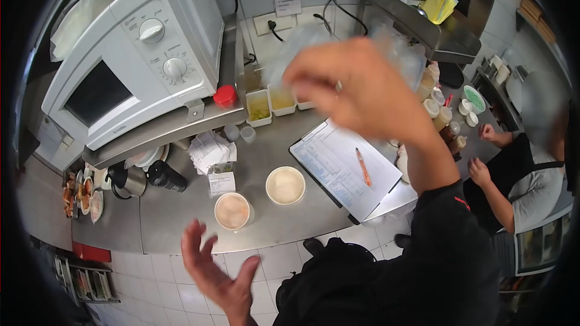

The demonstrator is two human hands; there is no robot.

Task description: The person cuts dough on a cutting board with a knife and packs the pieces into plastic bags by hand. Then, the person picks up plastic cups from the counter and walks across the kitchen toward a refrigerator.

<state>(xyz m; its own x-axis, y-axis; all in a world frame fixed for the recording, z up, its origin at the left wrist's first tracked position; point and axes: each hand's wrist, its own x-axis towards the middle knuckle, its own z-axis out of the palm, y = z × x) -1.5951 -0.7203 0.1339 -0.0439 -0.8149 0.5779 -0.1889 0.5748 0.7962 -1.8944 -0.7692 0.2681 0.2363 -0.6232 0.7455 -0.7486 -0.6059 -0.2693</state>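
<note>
My right hand is raised high over the back of the counter, its fingers curled together and blurred; whether anything is between them is hidden. Low at the front edge, my left hand hangs with fingers apart and nothing in it. Nearest to it on the steel counter stands a round white tub with pale contents. A second similar tub is to its right. A clipboard with a printed sheet lies beside the tubs, an orange pen on it. Behind the tubs sits a small labelled packet.
A white microwave stands on a shelf at the back left, beside a red lid. Below are a metal jug and black tumbler. Food containers line the back. A co-worker is at the right, near bottles.
</note>
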